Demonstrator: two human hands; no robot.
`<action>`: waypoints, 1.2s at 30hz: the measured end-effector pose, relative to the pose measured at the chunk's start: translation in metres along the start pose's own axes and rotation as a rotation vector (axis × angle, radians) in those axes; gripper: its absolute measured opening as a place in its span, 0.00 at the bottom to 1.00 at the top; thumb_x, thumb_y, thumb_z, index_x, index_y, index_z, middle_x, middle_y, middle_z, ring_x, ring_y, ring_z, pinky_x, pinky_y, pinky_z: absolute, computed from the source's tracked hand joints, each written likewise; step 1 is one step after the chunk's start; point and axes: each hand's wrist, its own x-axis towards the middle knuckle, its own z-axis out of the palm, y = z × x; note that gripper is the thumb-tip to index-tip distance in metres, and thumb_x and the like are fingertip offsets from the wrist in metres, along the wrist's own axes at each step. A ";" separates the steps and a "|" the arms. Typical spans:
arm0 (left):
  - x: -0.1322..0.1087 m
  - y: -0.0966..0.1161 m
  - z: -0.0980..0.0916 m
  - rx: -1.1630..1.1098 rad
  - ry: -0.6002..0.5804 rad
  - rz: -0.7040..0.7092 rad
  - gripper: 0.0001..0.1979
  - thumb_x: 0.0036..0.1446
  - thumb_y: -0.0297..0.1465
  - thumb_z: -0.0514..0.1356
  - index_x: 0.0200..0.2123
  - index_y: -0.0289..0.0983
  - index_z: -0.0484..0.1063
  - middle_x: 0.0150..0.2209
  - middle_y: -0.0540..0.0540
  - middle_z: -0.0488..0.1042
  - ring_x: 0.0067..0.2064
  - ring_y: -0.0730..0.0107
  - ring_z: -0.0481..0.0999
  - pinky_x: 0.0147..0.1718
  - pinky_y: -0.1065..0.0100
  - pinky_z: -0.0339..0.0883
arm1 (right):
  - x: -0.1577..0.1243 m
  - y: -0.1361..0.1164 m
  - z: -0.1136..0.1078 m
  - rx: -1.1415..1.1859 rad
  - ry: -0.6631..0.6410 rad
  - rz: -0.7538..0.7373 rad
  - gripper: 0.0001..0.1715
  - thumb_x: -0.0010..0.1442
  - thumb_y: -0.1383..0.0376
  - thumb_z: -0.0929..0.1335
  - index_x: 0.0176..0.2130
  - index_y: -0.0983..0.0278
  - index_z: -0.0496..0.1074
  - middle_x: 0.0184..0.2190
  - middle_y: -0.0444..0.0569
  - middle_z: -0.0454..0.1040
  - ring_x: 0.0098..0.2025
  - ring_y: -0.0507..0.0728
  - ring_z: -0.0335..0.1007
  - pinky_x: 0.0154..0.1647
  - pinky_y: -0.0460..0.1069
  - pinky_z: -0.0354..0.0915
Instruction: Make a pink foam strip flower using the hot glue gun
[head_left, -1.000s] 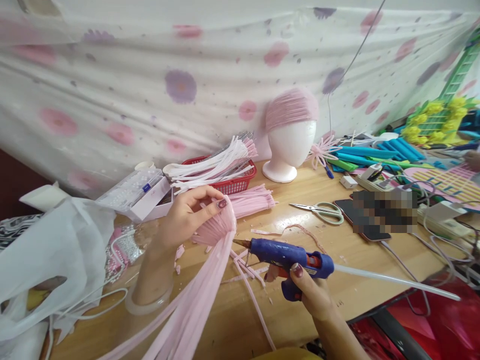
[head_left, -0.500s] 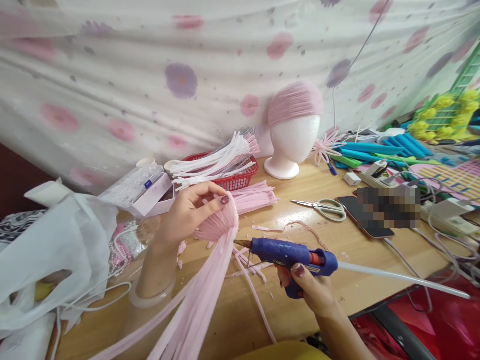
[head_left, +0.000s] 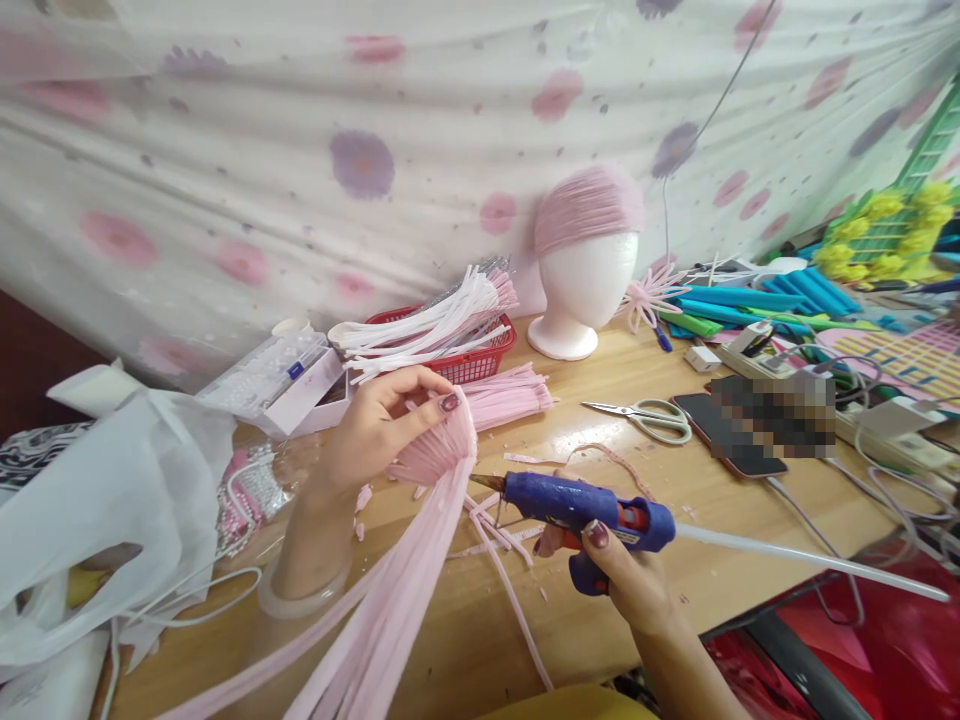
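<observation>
My left hand (head_left: 375, 425) is closed on a fan of pink strips (head_left: 431, 455), pinching its curved top edge; the long pink strands hang down toward me. My right hand (head_left: 626, 580) grips a blue hot glue gun (head_left: 581, 505) by the handle, a finger on the red trigger. The gun's metal nozzle points left, just short of the pink strips. A clear glue stick (head_left: 810, 562) pokes out of the gun's back to the right.
On the wooden table (head_left: 720, 520): a red basket (head_left: 469, 362) of white and pink strips, a white foam head (head_left: 581, 290) with a pink cap, scissors (head_left: 649, 418), a phone (head_left: 727, 440), a clear bead box (head_left: 274, 378), white bags (head_left: 97, 500) at left, cables and blue tubes at right.
The glue gun has shifted slightly right and down with my right hand. My left hand keeps its hold on the pink strips, almost unmoved.
</observation>
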 end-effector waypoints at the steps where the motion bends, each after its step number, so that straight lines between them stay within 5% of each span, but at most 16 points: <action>1: 0.001 0.000 0.000 0.004 -0.004 -0.001 0.06 0.52 0.35 0.66 0.30 0.38 0.76 0.30 0.50 0.77 0.30 0.71 0.72 0.30 0.72 0.65 | 0.000 0.001 0.000 0.005 -0.005 0.002 0.32 0.60 0.40 0.64 0.27 0.63 0.78 0.25 0.53 0.77 0.15 0.50 0.57 0.10 0.45 0.47; 11: 0.003 -0.002 -0.004 0.051 -0.018 0.025 0.06 0.53 0.34 0.65 0.30 0.38 0.76 0.29 0.49 0.76 0.31 0.70 0.72 0.31 0.71 0.65 | 0.004 0.003 -0.001 -0.076 0.087 0.002 0.32 0.61 0.42 0.64 0.27 0.64 0.78 0.28 0.53 0.78 0.18 0.51 0.61 0.13 0.45 0.51; 15: 0.003 -0.002 -0.006 0.065 0.023 0.032 0.05 0.52 0.34 0.65 0.30 0.38 0.77 0.30 0.49 0.77 0.32 0.69 0.73 0.31 0.71 0.66 | 0.012 0.002 -0.003 -0.318 0.316 -0.030 0.27 0.61 0.44 0.66 0.28 0.63 0.76 0.21 0.48 0.72 0.23 0.56 0.67 0.20 0.48 0.60; 20: 0.003 -0.001 -0.008 0.082 0.044 0.035 0.06 0.51 0.35 0.66 0.29 0.38 0.77 0.27 0.50 0.75 0.28 0.71 0.70 0.27 0.72 0.64 | 0.027 -0.009 -0.007 -0.839 0.571 -0.197 0.24 0.62 0.49 0.67 0.23 0.60 0.65 0.21 0.46 0.66 0.26 0.56 0.63 0.27 0.49 0.57; 25: 0.003 -0.002 -0.007 0.063 0.022 0.058 0.05 0.52 0.34 0.66 0.30 0.39 0.77 0.28 0.50 0.76 0.29 0.72 0.71 0.28 0.73 0.65 | 0.024 -0.013 -0.010 -0.784 0.666 -0.327 0.20 0.64 0.54 0.67 0.24 0.61 0.65 0.22 0.46 0.65 0.27 0.56 0.63 0.30 0.50 0.60; 31: 0.004 -0.003 -0.006 0.090 0.016 0.039 0.06 0.52 0.35 0.66 0.30 0.38 0.77 0.27 0.50 0.76 0.29 0.71 0.71 0.29 0.72 0.65 | 0.018 -0.008 -0.014 -0.364 0.479 0.078 0.29 0.60 0.41 0.66 0.28 0.63 0.74 0.19 0.46 0.70 0.18 0.52 0.58 0.19 0.48 0.56; 36: 0.005 -0.005 -0.006 0.086 0.015 0.026 0.07 0.52 0.36 0.65 0.31 0.38 0.77 0.28 0.50 0.75 0.29 0.71 0.70 0.28 0.72 0.64 | 0.006 -0.001 -0.013 0.133 0.152 0.083 0.35 0.57 0.37 0.64 0.28 0.64 0.75 0.18 0.49 0.73 0.16 0.52 0.59 0.14 0.48 0.55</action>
